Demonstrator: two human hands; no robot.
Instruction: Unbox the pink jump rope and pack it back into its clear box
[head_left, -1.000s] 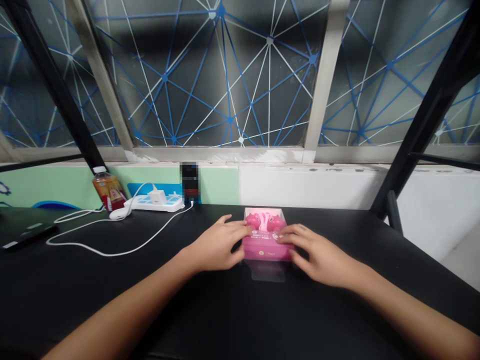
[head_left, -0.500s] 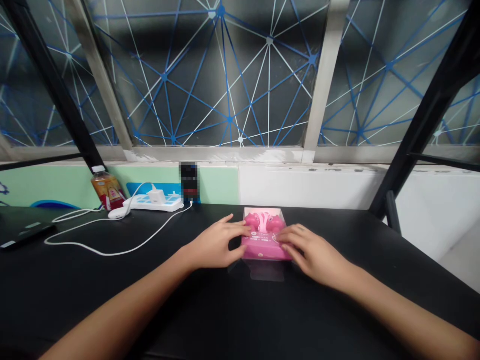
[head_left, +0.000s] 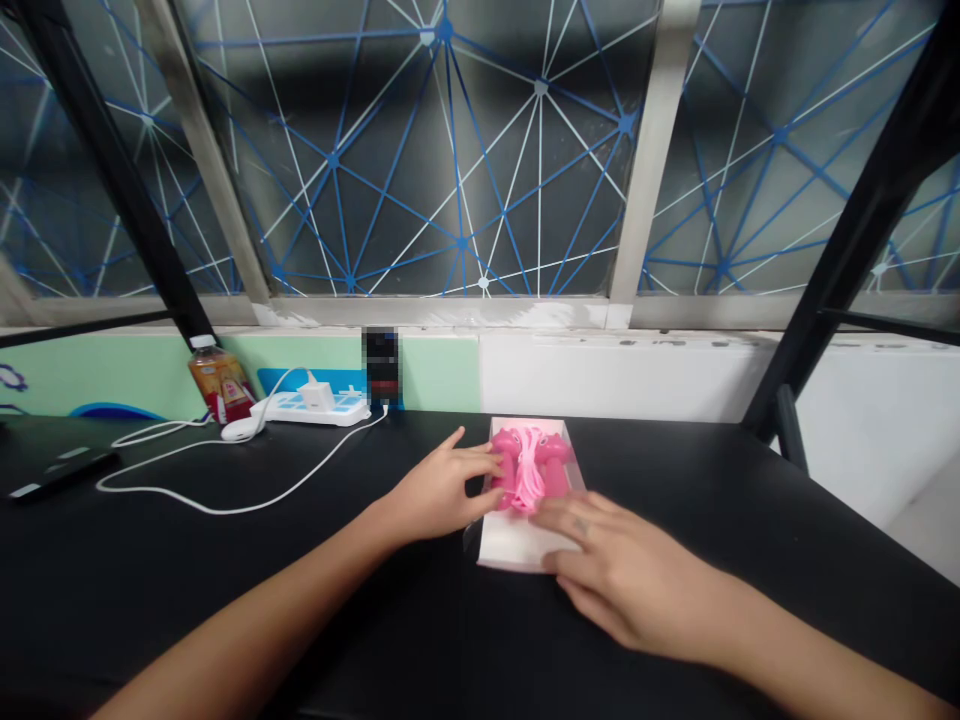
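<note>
A jump rope [head_left: 529, 470] with pink handles and a bundled pink cord lies in a shallow box [head_left: 571, 455]. My left hand [head_left: 439, 490] holds the box's left side, with its thumb and fingertips over the edge by one handle. A white panel [head_left: 517, 545] shows at the box's near end. My right hand [head_left: 630, 570] is stretched out over the right part of this panel, its fingers apart and slightly blurred. Its fingertips are close to the cord's near end; the hand hides the box's near right corner.
On the black table [head_left: 420, 620], a white cable [head_left: 225, 512] loops from the power strip [head_left: 285, 408] area to a phone-like device [head_left: 382, 365]. A drink bottle [head_left: 221, 380] stands at the back left. A dark flat object [head_left: 64, 472] lies far left. Black frame posts [head_left: 810, 300] flank the table.
The pink lettered panel no longer covers the lower part of the rope; the cord and a white panel now show. My right hand has moved toward me. My left hand has barely moved.
</note>
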